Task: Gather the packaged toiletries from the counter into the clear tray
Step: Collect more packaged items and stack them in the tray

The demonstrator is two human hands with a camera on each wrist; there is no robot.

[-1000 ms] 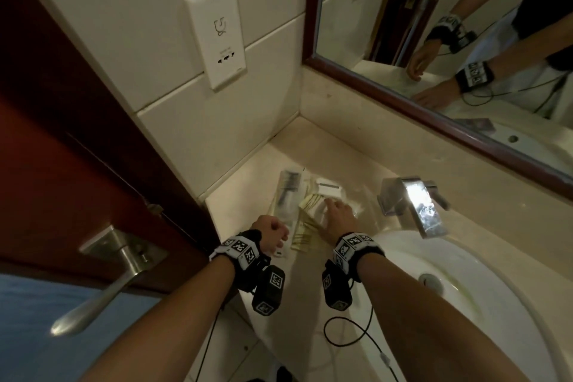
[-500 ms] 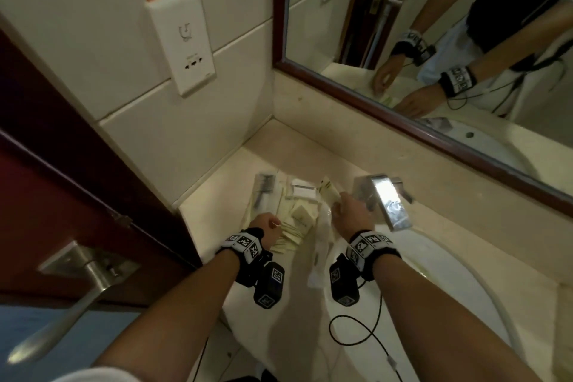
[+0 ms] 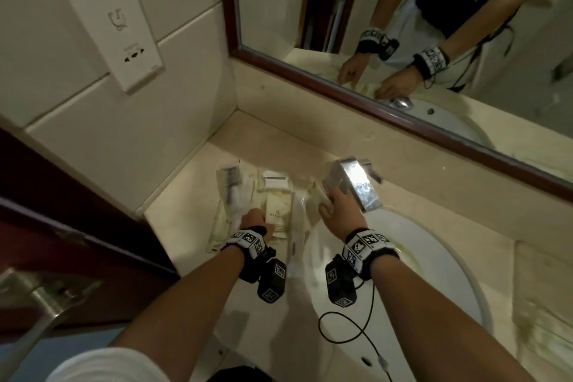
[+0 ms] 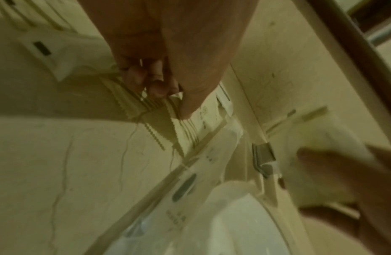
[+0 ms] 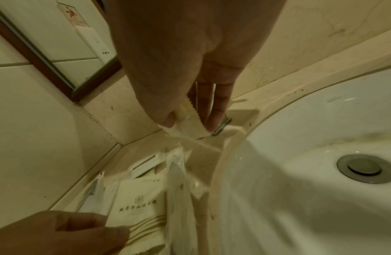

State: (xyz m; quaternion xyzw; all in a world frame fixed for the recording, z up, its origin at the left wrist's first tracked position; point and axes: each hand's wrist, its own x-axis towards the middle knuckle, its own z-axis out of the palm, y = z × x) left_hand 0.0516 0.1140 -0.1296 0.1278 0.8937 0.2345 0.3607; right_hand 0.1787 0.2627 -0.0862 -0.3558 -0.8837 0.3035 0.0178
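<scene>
A: Start left of the tap (image 3: 356,184). What lies there?

B: One comb packet (image 3: 231,186) lies farthest left, near the side wall. Next to it is a heap of cream sachets (image 3: 276,209); they overlap, so I cannot give an exact count. One white box (image 3: 276,181) sits behind the heap, still left of the tap.

A: And the left hand (image 3: 255,220)?

B: It rests on the heap's near end, left of the tap. In its wrist view the fingers (image 4: 155,81) curl onto the serrated sachet edges and the thumb presses down beside them, so it grips the sachets.

A: Anything between the heap and the tap?

B: One long clear packet (image 3: 297,226) runs along the basin (image 3: 434,273) rim, just left of the tap. The clear tray's wall (image 5: 201,155) seems to stand there too, but its outline is hard to make out.

A: The right hand (image 3: 339,214)?

B: It is just in front of the tap, touching distance from it. Thumb and fingers pinch one small sachet (image 5: 190,124) with a serrated edge, held above the counter (image 3: 186,226).

A: Right of the tap?

B: One drain (image 5: 364,168) in the basin. Above the tap, one mirror (image 3: 403,25) shows both hands; one socket (image 3: 124,40) is on the wall far left.
</scene>
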